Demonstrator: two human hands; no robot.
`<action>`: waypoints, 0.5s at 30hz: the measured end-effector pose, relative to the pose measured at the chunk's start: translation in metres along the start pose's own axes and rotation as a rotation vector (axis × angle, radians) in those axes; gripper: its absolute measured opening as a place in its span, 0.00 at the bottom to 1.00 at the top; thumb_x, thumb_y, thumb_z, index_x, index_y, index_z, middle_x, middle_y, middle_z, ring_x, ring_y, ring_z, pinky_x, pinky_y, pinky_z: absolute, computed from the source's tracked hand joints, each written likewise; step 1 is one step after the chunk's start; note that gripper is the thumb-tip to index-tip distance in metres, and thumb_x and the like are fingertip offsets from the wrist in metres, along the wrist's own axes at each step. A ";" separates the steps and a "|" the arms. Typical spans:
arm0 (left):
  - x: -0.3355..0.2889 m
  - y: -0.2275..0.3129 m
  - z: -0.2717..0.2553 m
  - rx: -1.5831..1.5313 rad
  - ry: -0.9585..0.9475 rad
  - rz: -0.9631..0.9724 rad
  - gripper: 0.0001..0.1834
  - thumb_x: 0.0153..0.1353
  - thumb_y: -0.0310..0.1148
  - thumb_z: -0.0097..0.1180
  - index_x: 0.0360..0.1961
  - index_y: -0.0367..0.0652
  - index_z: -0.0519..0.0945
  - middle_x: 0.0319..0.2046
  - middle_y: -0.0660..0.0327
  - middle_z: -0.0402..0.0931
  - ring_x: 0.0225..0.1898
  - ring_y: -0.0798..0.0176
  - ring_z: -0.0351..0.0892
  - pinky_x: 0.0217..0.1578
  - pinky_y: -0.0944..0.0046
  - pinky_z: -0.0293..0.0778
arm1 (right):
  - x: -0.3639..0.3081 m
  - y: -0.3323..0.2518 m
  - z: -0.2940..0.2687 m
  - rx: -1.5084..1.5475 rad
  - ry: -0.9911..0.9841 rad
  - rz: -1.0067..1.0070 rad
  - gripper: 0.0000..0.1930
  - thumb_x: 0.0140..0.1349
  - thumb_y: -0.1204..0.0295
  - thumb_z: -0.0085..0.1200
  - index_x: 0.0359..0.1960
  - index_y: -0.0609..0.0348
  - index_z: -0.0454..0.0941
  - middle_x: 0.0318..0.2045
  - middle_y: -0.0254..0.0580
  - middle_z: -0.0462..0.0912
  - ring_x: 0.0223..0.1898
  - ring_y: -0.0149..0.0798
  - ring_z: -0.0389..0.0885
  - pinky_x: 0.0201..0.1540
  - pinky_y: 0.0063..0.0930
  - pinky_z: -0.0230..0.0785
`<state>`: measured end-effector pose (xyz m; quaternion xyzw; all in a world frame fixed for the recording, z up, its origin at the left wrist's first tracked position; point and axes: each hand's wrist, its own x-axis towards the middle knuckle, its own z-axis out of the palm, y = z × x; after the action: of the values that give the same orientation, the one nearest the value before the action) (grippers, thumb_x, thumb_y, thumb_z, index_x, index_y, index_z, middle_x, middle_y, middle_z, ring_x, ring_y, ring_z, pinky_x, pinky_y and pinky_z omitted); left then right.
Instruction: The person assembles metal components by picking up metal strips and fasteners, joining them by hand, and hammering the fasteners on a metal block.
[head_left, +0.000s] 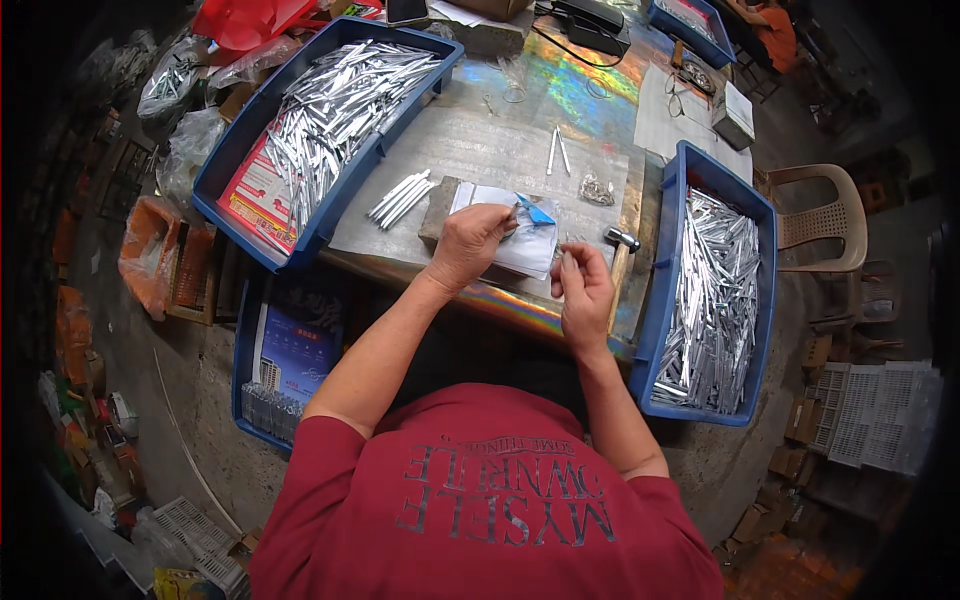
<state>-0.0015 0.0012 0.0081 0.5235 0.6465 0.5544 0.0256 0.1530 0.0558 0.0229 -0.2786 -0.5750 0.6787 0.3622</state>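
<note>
My left hand point(472, 243) is closed in a pinch over a white paper-covered block point(527, 256) at the table's near edge. What it grips is mostly hidden; a blue scrap point(536, 212) shows just beyond its fingertips. To the right of the block, my right hand point(584, 292) has thumb and fingers pressed together, and anything between them is too small to name. A small hammer point(622, 239) lies just right of that hand. Left of the block is a neat bunch of silvery metal strips point(401, 199). Two more thin strips point(557, 152) lie farther back, near a small heap of tiny metal pieces point(597, 189).
Blue bins full of silvery strips flank me: a left bin point(318, 235) and a right bin point(655, 290). Another blue bin point(240, 390) sits lower left. Eyeglasses point(674, 100) and a white box point(735, 115) lie back right. A plastic chair point(850, 215) stands beyond the right bin.
</note>
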 end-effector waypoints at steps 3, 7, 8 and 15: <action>0.000 -0.003 0.001 -0.023 -0.021 -0.001 0.03 0.45 0.24 0.52 0.24 0.38 0.72 0.20 0.54 0.71 0.24 0.52 0.72 0.24 0.62 0.67 | 0.029 -0.010 0.012 -0.201 -0.032 -0.110 0.07 0.55 0.75 0.45 0.34 0.63 0.69 0.22 0.36 0.72 0.20 0.25 0.68 0.21 0.17 0.60; 0.000 0.000 0.001 -0.008 -0.030 -0.002 0.03 0.45 0.24 0.52 0.23 0.38 0.72 0.20 0.54 0.71 0.24 0.52 0.71 0.24 0.62 0.67 | 0.054 -0.024 0.032 -0.636 -0.190 -0.506 0.06 0.53 0.74 0.48 0.31 0.64 0.70 0.23 0.43 0.73 0.22 0.34 0.72 0.25 0.24 0.64; -0.001 -0.001 0.001 -0.007 -0.026 -0.001 0.03 0.45 0.24 0.52 0.23 0.38 0.72 0.20 0.54 0.71 0.24 0.52 0.71 0.24 0.62 0.67 | 0.056 -0.027 0.035 -0.708 -0.287 -0.521 0.06 0.53 0.74 0.48 0.29 0.64 0.70 0.22 0.43 0.73 0.23 0.33 0.72 0.27 0.23 0.65; -0.006 -0.009 0.006 -0.011 0.024 -0.047 0.03 0.45 0.25 0.52 0.24 0.38 0.73 0.20 0.55 0.71 0.24 0.53 0.71 0.25 0.62 0.67 | 0.054 -0.008 0.036 -0.767 -0.193 -0.776 0.03 0.51 0.76 0.49 0.24 0.63 0.71 0.17 0.44 0.72 0.18 0.40 0.71 0.20 0.26 0.63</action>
<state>-0.0004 0.0025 -0.0044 0.5013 0.6558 0.5635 0.0340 0.0939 0.0794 0.0393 -0.0946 -0.8720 0.2600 0.4039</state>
